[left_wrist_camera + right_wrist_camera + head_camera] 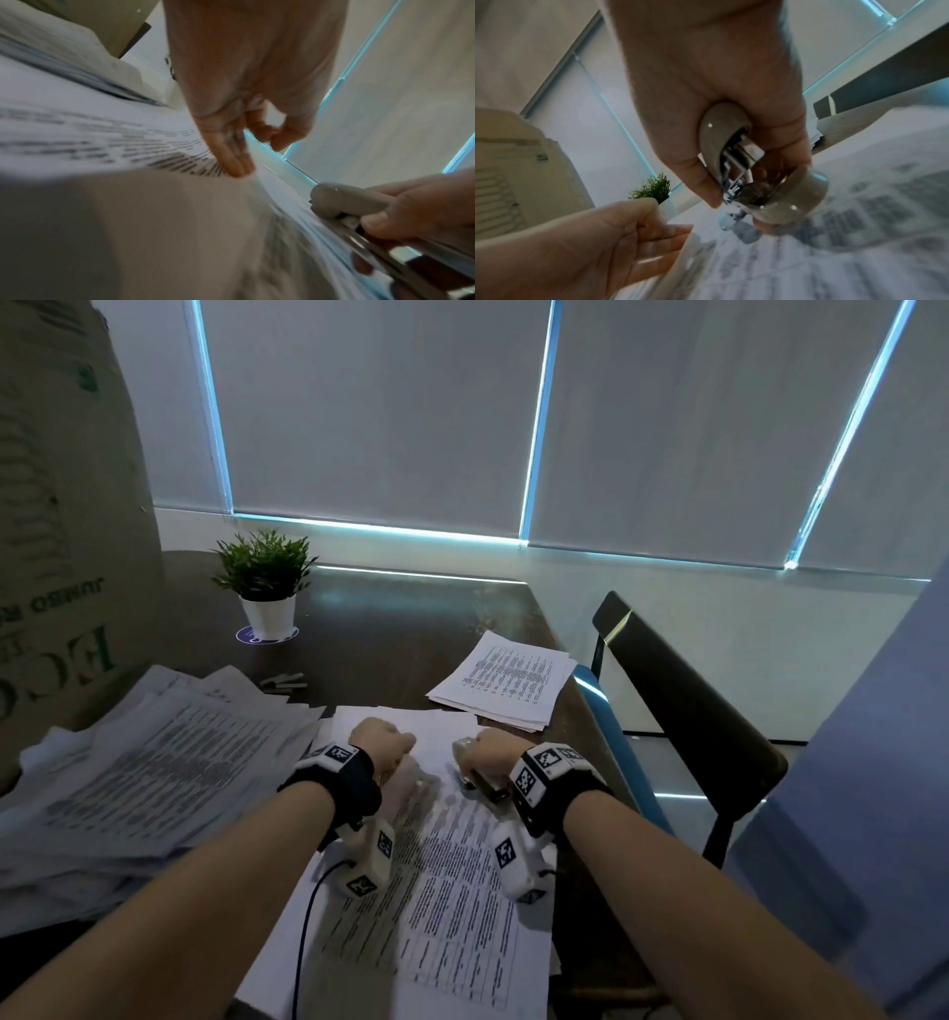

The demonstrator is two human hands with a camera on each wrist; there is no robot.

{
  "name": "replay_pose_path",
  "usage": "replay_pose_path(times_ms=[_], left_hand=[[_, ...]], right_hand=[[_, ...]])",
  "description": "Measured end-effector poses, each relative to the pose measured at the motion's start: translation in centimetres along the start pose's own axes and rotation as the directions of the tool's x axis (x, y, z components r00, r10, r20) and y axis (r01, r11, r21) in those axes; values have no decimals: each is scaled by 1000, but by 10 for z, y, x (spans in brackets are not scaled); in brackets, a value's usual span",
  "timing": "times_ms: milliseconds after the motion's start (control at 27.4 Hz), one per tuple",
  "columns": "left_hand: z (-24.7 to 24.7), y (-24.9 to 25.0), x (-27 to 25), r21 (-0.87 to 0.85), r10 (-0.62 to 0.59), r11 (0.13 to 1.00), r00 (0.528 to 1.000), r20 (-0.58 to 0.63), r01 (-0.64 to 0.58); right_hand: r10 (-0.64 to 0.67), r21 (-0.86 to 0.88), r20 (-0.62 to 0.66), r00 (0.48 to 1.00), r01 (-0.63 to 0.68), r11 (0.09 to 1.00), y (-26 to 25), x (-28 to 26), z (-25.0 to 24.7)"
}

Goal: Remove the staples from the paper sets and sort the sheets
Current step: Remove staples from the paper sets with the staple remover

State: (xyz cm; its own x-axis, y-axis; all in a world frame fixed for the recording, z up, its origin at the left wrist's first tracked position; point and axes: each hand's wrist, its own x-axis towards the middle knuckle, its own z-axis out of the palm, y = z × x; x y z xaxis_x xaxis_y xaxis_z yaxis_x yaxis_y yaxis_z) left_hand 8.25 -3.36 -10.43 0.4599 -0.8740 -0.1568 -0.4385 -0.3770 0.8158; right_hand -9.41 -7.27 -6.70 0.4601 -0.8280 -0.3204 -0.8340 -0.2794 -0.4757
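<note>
A printed paper set (441, 875) lies on the dark table in front of me. My left hand (385, 744) is curled near its top edge. In the right wrist view the left hand (654, 229) pinches the raised edge of the top sheet (680, 263). In the left wrist view its fingers (231, 160) touch the printed page. My right hand (485, 749) grips a beige and chrome stapler (744, 172) just right of the left hand, with its metal end low over the paper. The stapler (344, 201) also appears in the left wrist view. No staple is visible.
A loose heap of printed sheets (154, 762) lies at the left and a neater stack (508, 680) at the back right. A cardboard box (61, 531), a potted plant (267, 588) and staple strips (285, 683) stand behind. A black chair (683, 711) is beside the table's right edge.
</note>
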Motion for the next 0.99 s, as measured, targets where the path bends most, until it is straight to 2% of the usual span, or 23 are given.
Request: replay_pose_path(times_ms=[73,110,183,292,366,475,621,695,804,841,914,987], left_hand=[[1,2,-4,-263,-44,962,993,110,72],[3,1,-4,-286,-59,952,984,168,105],[7,6,-6,-144,-80,983,967,241,117],[11,23,-16,226,-80,974,967,243,24],[15,35,-19,359,-80,933,956,282,-28],[21,47,-25,469,-55,880,964,260,-77],[28,48,-18,316,-66,949,978,200,0],[31,46,-17,324,-55,946,980,192,-10],[32,46,-22,358,-34,932,970,242,-56],[29,47,-27,336,-31,940,971,239,-53],[22,44,-25,229,-67,973,973,220,15],[6,37,-27,-16,-163,985,950,267,174]], right_hand=[[-33,-18,25,999,33,999,-2,2,-2],[-38,5,38,999,38,999,-3,1,-4],[-31,36,56,998,29,999,-2,1,-5],[-20,43,35,999,18,999,-1,2,-1],[-27,72,-20,999,28,997,2,4,3],[-15,226,-35,999,23,974,17,6,10],[64,560,-65,996,-17,828,38,8,18],[95,663,-69,993,-26,748,44,6,21],[123,783,-46,991,-40,620,43,-2,20],[129,791,-44,991,-45,610,42,-3,16],[98,765,-81,992,-1,644,41,0,8],[62,776,-90,994,31,630,37,0,0]])
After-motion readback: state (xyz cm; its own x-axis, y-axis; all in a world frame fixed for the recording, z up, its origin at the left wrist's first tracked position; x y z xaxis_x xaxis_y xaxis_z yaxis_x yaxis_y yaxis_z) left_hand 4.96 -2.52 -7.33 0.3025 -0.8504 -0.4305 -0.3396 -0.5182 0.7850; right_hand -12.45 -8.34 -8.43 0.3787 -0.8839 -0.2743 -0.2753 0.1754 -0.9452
